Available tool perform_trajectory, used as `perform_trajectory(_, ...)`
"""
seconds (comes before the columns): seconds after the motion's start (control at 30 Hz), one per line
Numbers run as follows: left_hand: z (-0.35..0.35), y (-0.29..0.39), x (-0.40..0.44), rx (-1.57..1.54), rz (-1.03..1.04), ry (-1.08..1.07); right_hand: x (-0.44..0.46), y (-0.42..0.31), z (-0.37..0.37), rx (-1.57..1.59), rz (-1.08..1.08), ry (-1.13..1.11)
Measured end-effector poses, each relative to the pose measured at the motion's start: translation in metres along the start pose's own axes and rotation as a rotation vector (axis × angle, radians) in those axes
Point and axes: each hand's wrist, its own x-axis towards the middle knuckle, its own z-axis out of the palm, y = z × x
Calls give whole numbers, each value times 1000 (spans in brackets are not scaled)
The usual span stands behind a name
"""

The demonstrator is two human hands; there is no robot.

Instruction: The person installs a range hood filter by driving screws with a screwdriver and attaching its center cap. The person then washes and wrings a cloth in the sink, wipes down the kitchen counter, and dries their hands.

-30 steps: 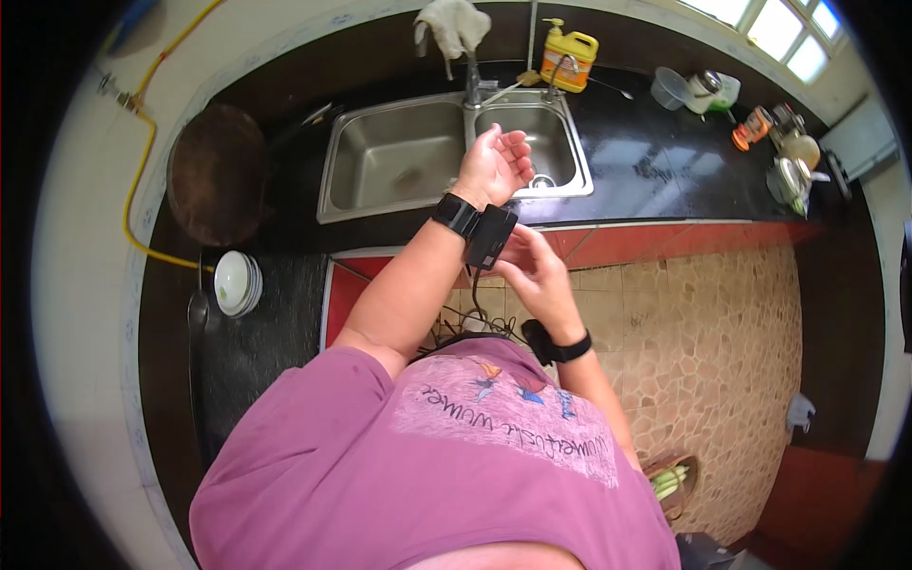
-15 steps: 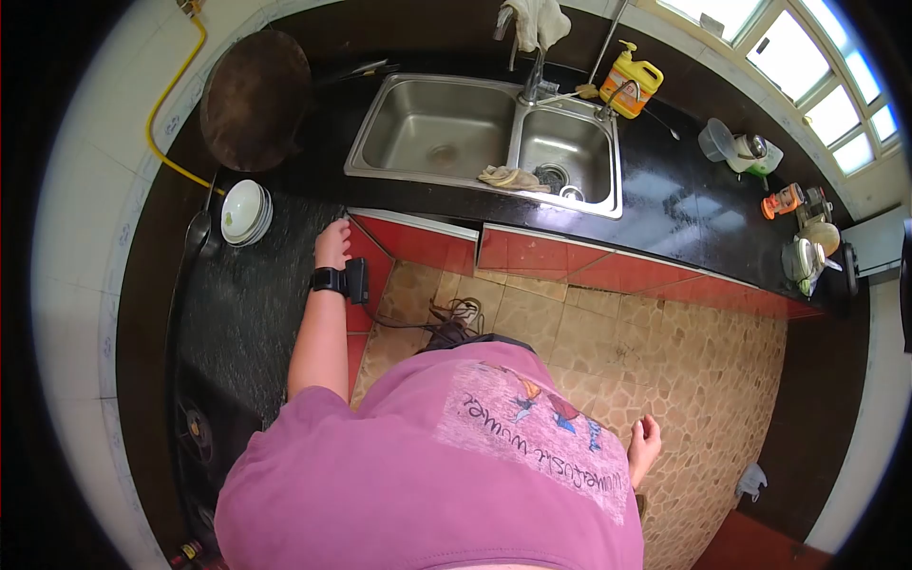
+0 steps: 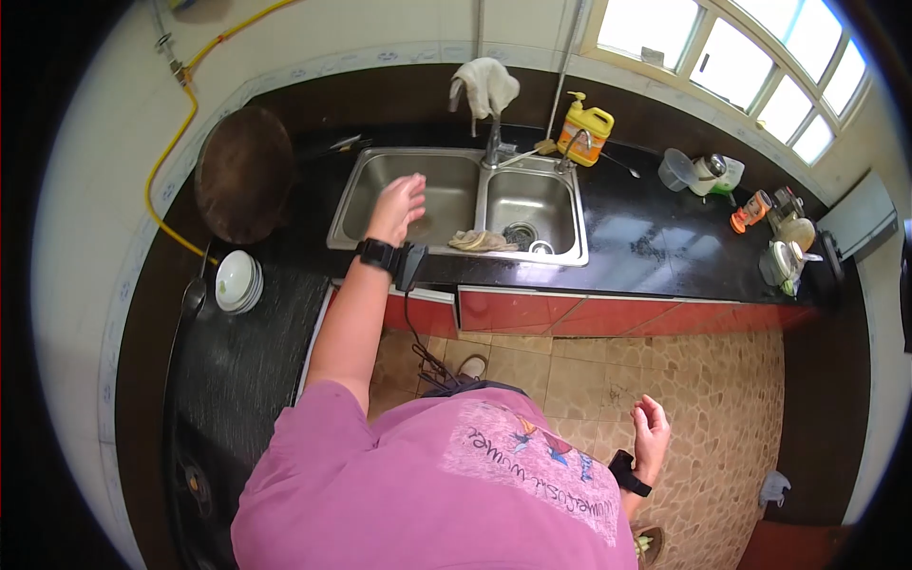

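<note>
My left hand point(image 3: 397, 207) is raised over the left basin of the steel sink point(image 3: 413, 169), fingers loosely stretched and nothing in them. A black strap and a small black box with a cable sit on that wrist. My right hand point(image 3: 651, 432) hangs low at my right side above the tiled floor, its fingers slightly bent and apart, holding nothing; a black band is on its wrist. A beige cloth point(image 3: 483, 241) lies on the sink's front edge. Over the faucet point(image 3: 494, 147) hangs a white cloth point(image 3: 486, 90).
Stacked white bowls point(image 3: 237, 282) stand on the left counter near a ladle point(image 3: 194, 296) and a round brown board point(image 3: 245, 175). A yellow bottle point(image 3: 584, 133) is behind the sink. Containers and an orange-lidded jar point(image 3: 750, 212) are on the right counter. Red cabinets point(image 3: 513, 310) run below.
My left hand has moved from the left counter corner up over the sink. My right hand, earlier at the left wrist device, is now low at my right side. The view has shifted.
</note>
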Motion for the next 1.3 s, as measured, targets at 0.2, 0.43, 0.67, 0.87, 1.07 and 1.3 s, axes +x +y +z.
perform_trajectory(0.2, 85, 2, 50, -124, 7, -268, 5, -2, -1, -94, 41, 135)
perform_trajectory(0.43, 128, -104, 88, -28, -434, -573, -9, -7, 5, -190, 153, 393)
perform_trajectory(0.67, 235, -163, 83, 209, -679, -783, -50, 6, -9, -241, 299, 559)
perform_trajectory(0.87, 368, -183, 35, 279, -677, -1075, -95, 45, -34, -137, 495, 721)
perform_trajectory(1.07, 490, -213, -57, 375, -678, -1163, -126, 115, -108, -132, 536, 902)
perform_trajectory(1.3, 632, -229, -210, 326, -488, -1390, -132, 115, -256, 10, 412, 926)
